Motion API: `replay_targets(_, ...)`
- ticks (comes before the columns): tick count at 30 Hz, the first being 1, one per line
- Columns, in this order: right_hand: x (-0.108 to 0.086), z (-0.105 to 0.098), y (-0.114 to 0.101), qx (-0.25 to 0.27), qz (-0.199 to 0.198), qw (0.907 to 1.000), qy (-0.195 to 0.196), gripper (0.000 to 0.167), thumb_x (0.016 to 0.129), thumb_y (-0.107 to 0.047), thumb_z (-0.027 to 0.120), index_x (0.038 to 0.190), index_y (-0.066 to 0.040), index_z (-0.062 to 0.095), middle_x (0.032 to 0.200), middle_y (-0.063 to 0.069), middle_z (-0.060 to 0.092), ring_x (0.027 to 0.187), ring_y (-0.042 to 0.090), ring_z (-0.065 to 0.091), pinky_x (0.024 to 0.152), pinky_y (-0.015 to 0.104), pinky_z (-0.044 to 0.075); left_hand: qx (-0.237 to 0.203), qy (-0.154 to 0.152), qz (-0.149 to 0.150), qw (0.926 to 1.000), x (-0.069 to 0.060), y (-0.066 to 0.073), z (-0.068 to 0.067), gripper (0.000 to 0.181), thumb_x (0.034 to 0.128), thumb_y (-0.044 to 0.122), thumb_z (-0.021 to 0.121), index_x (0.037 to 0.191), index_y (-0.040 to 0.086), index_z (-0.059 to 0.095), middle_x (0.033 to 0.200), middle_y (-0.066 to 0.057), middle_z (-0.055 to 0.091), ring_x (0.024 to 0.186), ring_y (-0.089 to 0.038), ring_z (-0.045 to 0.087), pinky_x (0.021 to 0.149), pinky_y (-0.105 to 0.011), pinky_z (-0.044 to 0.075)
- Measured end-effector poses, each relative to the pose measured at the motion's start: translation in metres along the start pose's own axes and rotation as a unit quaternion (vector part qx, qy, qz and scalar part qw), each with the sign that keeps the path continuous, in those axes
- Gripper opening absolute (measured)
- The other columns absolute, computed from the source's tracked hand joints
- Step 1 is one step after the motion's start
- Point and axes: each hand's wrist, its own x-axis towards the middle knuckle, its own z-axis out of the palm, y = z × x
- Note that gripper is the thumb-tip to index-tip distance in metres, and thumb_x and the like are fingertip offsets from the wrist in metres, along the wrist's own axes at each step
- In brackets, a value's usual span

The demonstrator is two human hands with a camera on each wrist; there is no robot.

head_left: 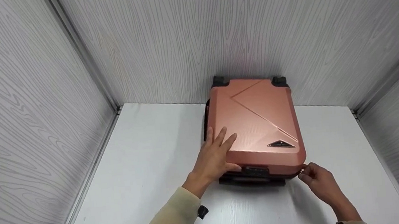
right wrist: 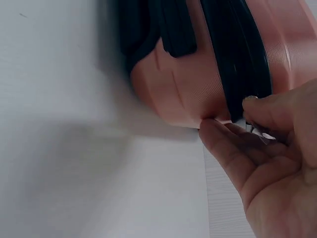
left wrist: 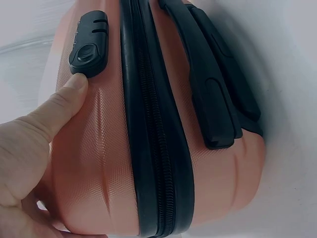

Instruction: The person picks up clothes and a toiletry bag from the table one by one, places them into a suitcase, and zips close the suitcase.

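Observation:
A rose-gold hard-shell suitcase (head_left: pixel 255 117) lies flat, its wheels toward the back wall and its handle end toward me. My left hand (head_left: pixel 213 158) rests on its near left corner, fingers spread over the top shell. In the left wrist view the thumb of that hand touches the lower end of the black combination lock (left wrist: pixel 90 44). A black zipper (left wrist: pixel 153 119) runs round the side, beside the black carry handle (left wrist: pixel 210 84). At the near right corner my right hand (head_left: pixel 319 181) pinches a small metallic zipper pull (right wrist: pixel 256 130), mostly hidden by the fingers.
The suitcase lies on a white tabletop (head_left: pixel 151 142) close to the grey wood-grain back panel (head_left: pixel 178 44). Similar panels (head_left: pixel 19 107) stand at the left and right. A black wheel (head_left: pixel 280 81) sits at the far right corner of the case.

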Motion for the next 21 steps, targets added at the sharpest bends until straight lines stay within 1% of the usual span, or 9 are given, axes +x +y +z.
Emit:
replay_targets(2, -0.003, 0.004, 0.001, 0.009, 0.011, 0.9998, 0.015, 0.016, 0.101, -0.010, 0.068, 0.088, -0.006, 0.061, 0.131, 0.023, 0.072, 0.126, 0.039, 0.067, 0.075, 0.027, 0.048, -0.025, 0.006, 0.000, 0.9997, -0.002, -0.002, 0.001, 0.115, 0.0736, 0.061, 0.087, 0.168, 0.030, 0.029, 0.177, -0.010, 0.015, 0.163, -0.043, 0.006, 0.121, -0.061, 0.035)
replay_targets(5, -0.006, 0.007, 0.001, 0.014, 0.024, 0.9991, 0.032, 0.015, 0.102, -0.012, 0.069, 0.091, -0.005, 0.062, 0.139, 0.024, 0.067, 0.127, 0.041, 0.066, 0.079, 0.026, 0.052, -0.084, 0.026, 0.000, 0.9962, -0.005, -0.009, 0.005, 0.124, 0.0731, 0.057, 0.090, 0.170, 0.025, 0.020, 0.178, -0.015, 0.005, 0.164, -0.041, 0.005, 0.123, -0.058, 0.033)
replay_targets(7, -0.007, 0.009, 0.001, 0.008, 0.027, 0.9987, 0.043, 0.013, 0.102, -0.011, 0.068, 0.093, -0.004, 0.063, 0.140, 0.023, 0.066, 0.127, 0.041, 0.065, 0.084, 0.027, 0.055, -0.120, 0.041, -0.005, 0.9919, -0.009, -0.015, 0.009, 0.130, 0.0727, 0.056, 0.091, 0.171, 0.024, 0.012, 0.178, -0.017, -0.001, 0.164, -0.041, 0.005, 0.123, -0.058, 0.035)
replay_targets(10, -0.008, 0.012, 0.000, -0.003, 0.019, 0.9981, 0.058, 0.010, 0.101, -0.009, 0.068, 0.093, -0.004, 0.063, 0.136, 0.022, 0.065, 0.126, 0.039, 0.063, 0.087, 0.029, 0.056, -0.165, 0.043, -0.027, 0.9850, -0.016, -0.027, 0.017, 0.137, 0.0733, 0.057, 0.091, 0.171, 0.027, 0.001, 0.177, -0.016, -0.007, 0.163, -0.042, 0.007, 0.121, -0.059, 0.037)
replay_targets(13, -0.008, 0.015, -0.002, -0.015, 0.009, 0.9973, 0.072, 0.009, 0.100, -0.006, 0.067, 0.092, -0.004, 0.063, 0.132, 0.020, 0.064, 0.122, 0.035, 0.063, 0.087, 0.027, 0.055, -0.198, 0.033, -0.048, 0.9784, -0.020, -0.036, 0.026, 0.138, 0.0747, 0.060, 0.089, 0.170, 0.031, -0.007, 0.177, -0.014, -0.008, 0.160, -0.045, 0.021, 0.118, -0.059, 0.041)
replay_targets(15, -0.009, 0.017, -0.004, -0.018, 0.011, 0.9967, 0.078, 0.010, 0.100, -0.006, 0.066, 0.091, -0.004, 0.063, 0.131, 0.019, 0.064, 0.116, 0.032, 0.063, 0.084, 0.028, 0.052, -0.206, 0.032, -0.046, 0.9769, -0.021, -0.039, 0.029, 0.137, 0.0765, 0.061, 0.087, 0.170, 0.031, -0.009, 0.177, -0.015, -0.006, 0.150, -0.047, 0.040, 0.111, -0.056, 0.049)
replay_targets(17, -0.011, 0.018, -0.005, -0.021, 0.016, 0.9960, 0.086, 0.010, 0.100, -0.005, 0.065, 0.091, -0.004, 0.064, 0.132, 0.020, 0.065, 0.113, 0.031, 0.064, 0.082, 0.027, 0.051, -0.204, 0.037, -0.040, 0.9775, -0.021, -0.039, 0.031, 0.135, 0.0781, 0.060, 0.086, 0.170, 0.029, -0.008, 0.177, -0.016, -0.002, 0.136, -0.046, 0.055, 0.103, -0.054, 0.055)
replay_targets(19, -0.012, 0.020, -0.005, -0.020, 0.020, 0.9952, 0.093, 0.010, 0.100, -0.005, 0.065, 0.090, -0.004, 0.064, 0.131, 0.020, 0.066, 0.109, 0.030, 0.064, 0.079, 0.028, 0.049, -0.196, 0.046, -0.035, 0.9789, -0.021, -0.038, 0.031, 0.134, 0.0788, 0.059, 0.086, 0.171, 0.027, -0.006, 0.177, -0.017, 0.000, 0.125, -0.044, 0.063, 0.097, -0.052, 0.057)
replay_targets(21, -0.012, 0.021, -0.004, -0.015, 0.023, 0.9949, 0.097, 0.010, 0.100, -0.004, 0.065, 0.090, -0.004, 0.064, 0.131, 0.020, 0.067, 0.106, 0.028, 0.063, 0.076, 0.027, 0.048, -0.190, 0.051, -0.035, 0.9798, -0.021, -0.037, 0.032, 0.134, 0.0794, 0.057, 0.086, 0.171, 0.025, -0.006, 0.177, -0.018, 0.001, 0.117, -0.041, 0.066, 0.095, -0.051, 0.058)
